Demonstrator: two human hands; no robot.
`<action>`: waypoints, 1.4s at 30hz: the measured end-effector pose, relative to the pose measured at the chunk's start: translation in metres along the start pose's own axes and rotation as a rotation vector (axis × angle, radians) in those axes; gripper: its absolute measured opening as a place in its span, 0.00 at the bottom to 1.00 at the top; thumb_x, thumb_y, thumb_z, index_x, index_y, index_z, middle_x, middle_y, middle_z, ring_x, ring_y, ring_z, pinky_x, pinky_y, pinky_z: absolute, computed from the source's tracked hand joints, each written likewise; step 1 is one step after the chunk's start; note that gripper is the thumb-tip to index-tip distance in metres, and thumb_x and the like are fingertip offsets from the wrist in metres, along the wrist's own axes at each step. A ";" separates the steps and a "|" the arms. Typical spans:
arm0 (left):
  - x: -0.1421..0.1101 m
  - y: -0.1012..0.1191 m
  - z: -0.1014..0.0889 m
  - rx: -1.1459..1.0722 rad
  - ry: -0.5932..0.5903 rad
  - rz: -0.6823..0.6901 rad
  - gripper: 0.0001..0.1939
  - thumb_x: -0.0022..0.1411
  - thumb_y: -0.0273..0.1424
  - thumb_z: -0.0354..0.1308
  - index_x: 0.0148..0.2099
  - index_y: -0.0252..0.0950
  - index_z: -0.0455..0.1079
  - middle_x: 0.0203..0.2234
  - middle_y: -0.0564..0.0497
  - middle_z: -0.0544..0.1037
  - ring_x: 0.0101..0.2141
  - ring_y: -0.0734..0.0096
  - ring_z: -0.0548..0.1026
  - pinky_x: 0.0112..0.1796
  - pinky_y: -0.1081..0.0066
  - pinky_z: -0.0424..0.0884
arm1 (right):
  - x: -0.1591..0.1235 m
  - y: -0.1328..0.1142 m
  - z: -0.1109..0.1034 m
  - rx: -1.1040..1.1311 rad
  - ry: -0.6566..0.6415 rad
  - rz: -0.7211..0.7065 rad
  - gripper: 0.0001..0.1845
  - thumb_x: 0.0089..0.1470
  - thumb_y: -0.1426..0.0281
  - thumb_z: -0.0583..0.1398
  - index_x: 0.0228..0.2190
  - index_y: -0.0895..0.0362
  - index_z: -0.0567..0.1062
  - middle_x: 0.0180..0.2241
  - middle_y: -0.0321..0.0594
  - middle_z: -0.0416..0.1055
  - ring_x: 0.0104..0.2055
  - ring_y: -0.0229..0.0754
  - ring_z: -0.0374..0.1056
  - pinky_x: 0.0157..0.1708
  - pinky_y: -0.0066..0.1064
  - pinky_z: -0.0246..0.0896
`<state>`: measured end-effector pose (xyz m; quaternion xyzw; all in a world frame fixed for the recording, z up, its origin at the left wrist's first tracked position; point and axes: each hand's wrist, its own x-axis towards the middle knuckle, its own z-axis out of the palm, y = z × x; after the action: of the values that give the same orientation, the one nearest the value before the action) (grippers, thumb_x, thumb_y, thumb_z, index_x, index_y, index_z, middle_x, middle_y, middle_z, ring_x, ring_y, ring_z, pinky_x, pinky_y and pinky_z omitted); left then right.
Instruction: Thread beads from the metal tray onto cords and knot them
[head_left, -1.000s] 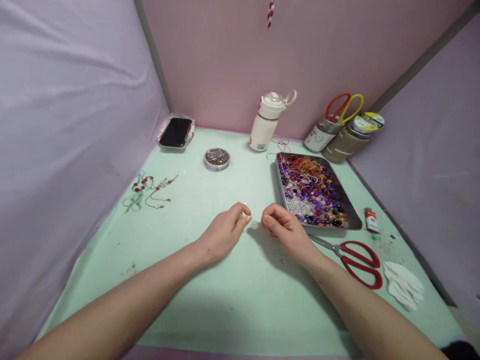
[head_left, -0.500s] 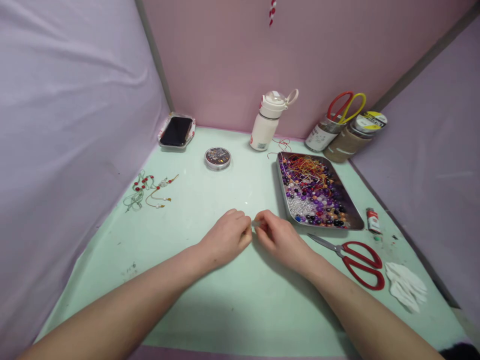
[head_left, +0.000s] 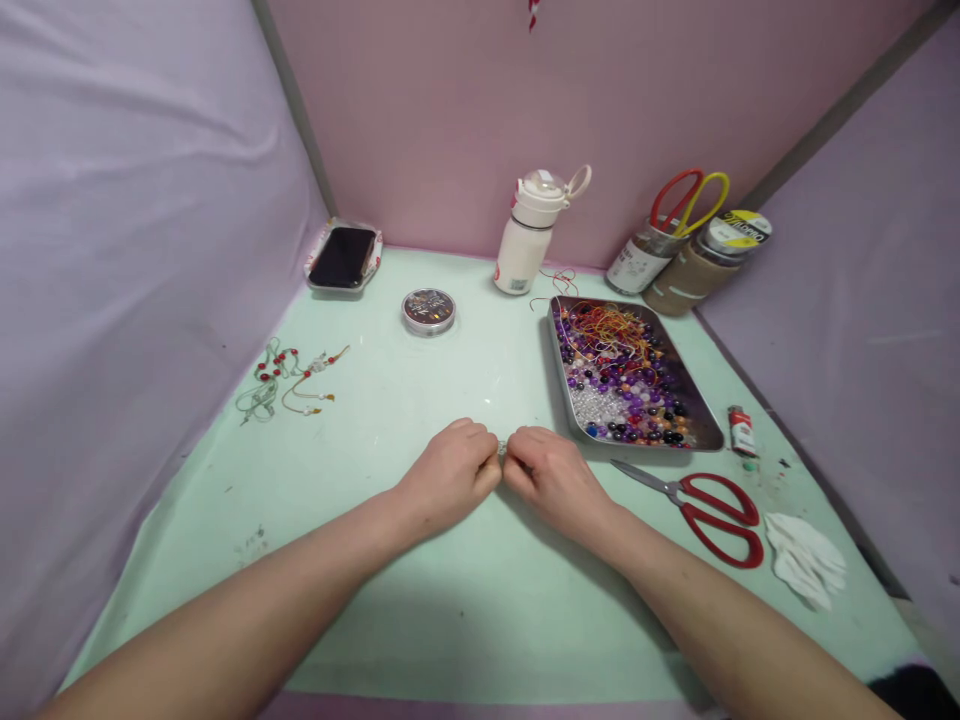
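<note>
My left hand (head_left: 456,468) is closed in a fist, low over the middle of the table. Facing it, almost knuckle to knuckle, my right hand (head_left: 551,475) is closed as well. A little bit of a grey-green strand (head_left: 502,447) shows in the narrow gap, pinched between the two hands; most of it is hidden by my fingers. To the right of my right hand lie red-handled scissors (head_left: 694,505). Just beyond that hand is a metal tray (head_left: 709,425) with many beads and tangled orange and red threads.
A beaded green cord piece (head_left: 285,375) lies at left. Toward the back are a phone (head_left: 343,257), a round tin (head_left: 429,311), a white bottle (head_left: 523,240) and jars (head_left: 637,262) with scissors. A red lighter (head_left: 741,432) and white gloves (head_left: 806,560) lie at right.
My right hand has closed further and come up against the left, so less of the strand shows between them. The whole view has shifted slightly.
</note>
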<state>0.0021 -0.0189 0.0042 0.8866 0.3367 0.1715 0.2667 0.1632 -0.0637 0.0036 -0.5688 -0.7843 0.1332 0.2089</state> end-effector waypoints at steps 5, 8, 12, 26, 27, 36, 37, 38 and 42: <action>0.000 -0.001 -0.001 -0.072 0.087 -0.064 0.12 0.55 0.23 0.46 0.23 0.38 0.49 0.18 0.55 0.59 0.26 0.71 0.59 0.30 0.69 0.56 | 0.000 0.000 -0.003 0.052 0.108 0.049 0.14 0.49 0.80 0.52 0.20 0.54 0.53 0.20 0.31 0.53 0.24 0.36 0.52 0.26 0.29 0.44; 0.001 -0.002 -0.005 -0.146 0.116 -0.116 0.11 0.54 0.23 0.46 0.23 0.37 0.50 0.19 0.56 0.58 0.26 0.72 0.59 0.30 0.69 0.55 | 0.000 0.003 -0.005 0.070 0.156 0.052 0.14 0.50 0.79 0.52 0.20 0.54 0.52 0.20 0.31 0.54 0.25 0.36 0.52 0.27 0.29 0.45; 0.004 -0.001 -0.013 -0.431 0.133 -0.182 0.10 0.55 0.25 0.48 0.23 0.36 0.53 0.21 0.56 0.59 0.27 0.73 0.59 0.30 0.70 0.56 | 0.001 0.006 -0.008 0.095 0.160 0.082 0.14 0.51 0.78 0.52 0.20 0.55 0.53 0.20 0.31 0.54 0.24 0.35 0.52 0.27 0.28 0.45; 0.003 0.001 -0.013 -0.691 0.037 -0.327 0.08 0.60 0.34 0.51 0.31 0.38 0.56 0.21 0.60 0.58 0.23 0.77 0.56 0.27 0.73 0.54 | 0.000 0.007 -0.007 -0.047 0.144 -0.092 0.13 0.52 0.79 0.53 0.20 0.55 0.56 0.21 0.33 0.55 0.26 0.37 0.53 0.28 0.29 0.47; 0.002 0.001 -0.013 -0.577 0.042 -0.310 0.06 0.60 0.34 0.51 0.34 0.38 0.58 0.21 0.60 0.58 0.23 0.76 0.57 0.27 0.73 0.55 | 0.000 0.007 -0.007 -0.082 0.145 -0.111 0.13 0.53 0.79 0.53 0.20 0.55 0.57 0.21 0.33 0.55 0.26 0.37 0.53 0.28 0.29 0.47; 0.003 -0.001 -0.010 -0.142 0.019 -0.164 0.09 0.64 0.33 0.49 0.35 0.35 0.68 0.28 0.51 0.72 0.32 0.68 0.69 0.35 0.69 0.63 | 0.001 0.007 -0.008 -0.188 0.170 -0.186 0.13 0.53 0.80 0.53 0.20 0.55 0.61 0.21 0.34 0.57 0.26 0.38 0.52 0.27 0.31 0.47; 0.003 -0.001 -0.010 -0.147 0.024 -0.147 0.10 0.64 0.32 0.49 0.32 0.36 0.67 0.28 0.51 0.72 0.32 0.68 0.69 0.35 0.69 0.63 | 0.001 0.007 -0.007 -0.188 0.168 -0.188 0.14 0.53 0.80 0.53 0.20 0.55 0.60 0.21 0.34 0.57 0.26 0.38 0.52 0.27 0.31 0.46; 0.003 -0.002 -0.009 -0.156 0.031 -0.136 0.11 0.64 0.32 0.49 0.30 0.36 0.66 0.26 0.51 0.71 0.31 0.69 0.68 0.34 0.69 0.63 | 0.001 0.007 -0.007 -0.185 0.166 -0.189 0.14 0.53 0.80 0.53 0.20 0.55 0.60 0.21 0.34 0.57 0.26 0.38 0.52 0.27 0.31 0.46; 0.001 0.000 -0.008 -0.222 0.081 -0.108 0.11 0.60 0.26 0.49 0.24 0.36 0.60 0.22 0.55 0.65 0.27 0.72 0.64 0.30 0.72 0.60 | 0.000 0.006 -0.007 -0.151 0.160 -0.189 0.14 0.52 0.81 0.52 0.20 0.55 0.60 0.21 0.34 0.56 0.26 0.38 0.52 0.27 0.31 0.46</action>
<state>-0.0005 -0.0154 0.0109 0.8245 0.3733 0.2288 0.3584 0.1714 -0.0618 0.0071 -0.5153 -0.8230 0.0079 0.2389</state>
